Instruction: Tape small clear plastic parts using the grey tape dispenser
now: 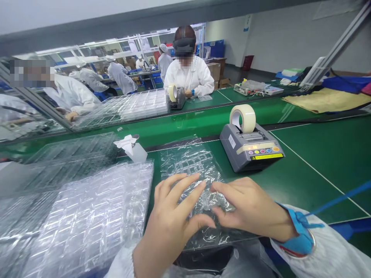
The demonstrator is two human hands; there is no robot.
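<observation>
A clear plastic bag [188, 150] lies flat on the green mat in front of me, with a clear gridded plastic tray [194, 162] in or under it; I cannot tell which. My left hand [174, 212] is spread over the bag, fingers apart and holding nothing. From the right, my right hand [246, 204] has its thumb and index finger at opposite edges of a small clear rectangular piece [213, 199] above the bag. The other fingers of that hand are curled behind. A blue band circles the right wrist.
Stacked clear blister trays [95, 208] fill the left side. Behind them stands a small white container [137, 152] with a white wipe. A grey tape dispenser [251, 146] with a tape roll [245, 117] is at the right. A co-worker [188, 73] sits across the green divider [185, 129].
</observation>
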